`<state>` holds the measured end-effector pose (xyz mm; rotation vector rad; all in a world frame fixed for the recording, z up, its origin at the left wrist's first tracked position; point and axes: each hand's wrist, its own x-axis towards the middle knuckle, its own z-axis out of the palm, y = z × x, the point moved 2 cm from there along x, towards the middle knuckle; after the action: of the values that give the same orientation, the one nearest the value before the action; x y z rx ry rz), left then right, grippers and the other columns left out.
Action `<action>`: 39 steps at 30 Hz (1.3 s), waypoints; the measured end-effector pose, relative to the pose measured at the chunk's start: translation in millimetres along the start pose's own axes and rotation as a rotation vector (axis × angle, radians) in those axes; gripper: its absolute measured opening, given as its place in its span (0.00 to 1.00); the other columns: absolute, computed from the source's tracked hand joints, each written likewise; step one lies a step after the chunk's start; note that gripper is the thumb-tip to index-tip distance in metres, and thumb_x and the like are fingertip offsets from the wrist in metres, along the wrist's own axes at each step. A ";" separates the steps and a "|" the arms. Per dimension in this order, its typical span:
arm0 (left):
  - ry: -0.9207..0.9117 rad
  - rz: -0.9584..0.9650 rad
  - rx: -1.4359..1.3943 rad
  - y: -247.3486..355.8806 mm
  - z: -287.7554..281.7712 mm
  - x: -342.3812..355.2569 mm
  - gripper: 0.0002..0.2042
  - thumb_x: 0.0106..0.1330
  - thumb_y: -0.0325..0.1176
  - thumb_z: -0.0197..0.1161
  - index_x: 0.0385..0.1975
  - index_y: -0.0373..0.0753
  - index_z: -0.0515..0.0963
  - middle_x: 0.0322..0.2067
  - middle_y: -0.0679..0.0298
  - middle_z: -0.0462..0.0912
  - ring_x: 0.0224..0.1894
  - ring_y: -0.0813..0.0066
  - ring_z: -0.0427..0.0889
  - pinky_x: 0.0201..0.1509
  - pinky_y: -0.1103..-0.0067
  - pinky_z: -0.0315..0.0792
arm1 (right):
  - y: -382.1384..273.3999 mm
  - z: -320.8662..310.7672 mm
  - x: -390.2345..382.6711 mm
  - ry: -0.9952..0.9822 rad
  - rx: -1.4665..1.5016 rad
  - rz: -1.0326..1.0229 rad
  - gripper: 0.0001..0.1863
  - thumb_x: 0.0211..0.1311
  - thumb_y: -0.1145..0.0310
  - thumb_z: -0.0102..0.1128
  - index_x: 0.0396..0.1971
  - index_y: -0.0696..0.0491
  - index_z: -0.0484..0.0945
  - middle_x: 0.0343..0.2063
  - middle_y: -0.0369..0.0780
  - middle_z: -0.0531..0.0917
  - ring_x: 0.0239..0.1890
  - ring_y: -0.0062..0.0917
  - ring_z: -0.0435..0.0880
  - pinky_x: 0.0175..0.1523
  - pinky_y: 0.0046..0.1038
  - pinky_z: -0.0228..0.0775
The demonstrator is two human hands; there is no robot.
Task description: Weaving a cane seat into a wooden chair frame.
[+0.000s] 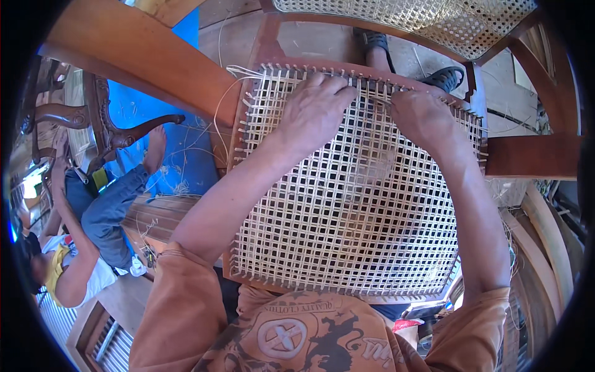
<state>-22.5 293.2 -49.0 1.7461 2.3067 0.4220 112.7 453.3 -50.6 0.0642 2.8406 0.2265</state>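
Observation:
A woven cane seat panel [322, 204] spans a reddish-brown wooden chair frame [232, 155] in front of me. Along the frame's edges stand several small pegs [246, 113]. My left hand [319, 108] rests on the weave near the far rail, its fingers bent and drawn together; what they grip, if anything, is hidden beneath them. To its right, my right hand [424, 118] is closed at the same rail, knuckles up. A thin strip seems to run from its fingertips toward the left hand, too small to make out. Loose cane strands [245, 71] stick out at the far left corner.
Beyond the seat rises a cane-panelled backrest [434, 25], with a sandalled foot [443, 79] behind the frame. Wooden beams [149, 56] flank the seat. At left, another person [80, 248] sits by a carved dark chair [102, 121] and a blue sheet [186, 155]. Curved wooden pieces [545, 235] lie at right.

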 end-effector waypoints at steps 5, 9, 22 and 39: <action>0.104 -0.018 -0.007 0.6 3.1 -0.4 0.16 0.58 0.25 0.56 0.47 0.42 0.80 0.46 0.65 0.78 0.48 0.62 0.75 0.56 0.67 0.72 | 1.2 -8.7 5.7 0.065 0.168 0.148 0.09 0.61 0.67 0.53 0.23 0.49 0.77 0.21 0.38 0.80 0.25 0.30 0.84 0.31 0.32 0.78; 0.084 -0.016 -0.004 0.4 5.4 2.6 0.14 0.58 0.25 0.56 0.44 0.41 0.80 0.43 0.66 0.78 0.47 0.63 0.75 0.54 0.68 0.73 | -4.0 -18.0 4.1 0.168 0.012 0.073 0.10 0.62 0.66 0.52 0.22 0.51 0.77 0.19 0.42 0.81 0.24 0.33 0.84 0.32 0.34 0.78; 0.043 0.042 -0.029 -6.1 10.5 19.6 0.10 0.56 0.22 0.55 0.35 0.40 0.80 0.35 0.61 0.78 0.42 0.60 0.77 0.48 0.69 0.75 | -7.9 -31.4 5.3 0.166 0.342 0.072 0.06 0.56 0.72 0.52 0.21 0.50 0.76 0.18 0.41 0.79 0.25 0.34 0.83 0.33 0.33 0.76; -0.055 0.041 -0.019 -12.3 -11.3 7.8 0.12 0.63 0.26 0.55 0.44 0.38 0.79 0.42 0.59 0.80 0.47 0.58 0.77 0.54 0.65 0.73 | -11.3 -8.6 -2.3 0.299 -0.589 -0.057 0.03 0.56 0.71 0.54 0.26 0.54 0.75 0.20 0.35 0.76 0.22 0.23 0.80 0.26 0.25 0.75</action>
<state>-39.6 296.5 -42.8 1.7758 2.2258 0.3968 112.1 440.8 -43.7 -0.1880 2.9242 1.1257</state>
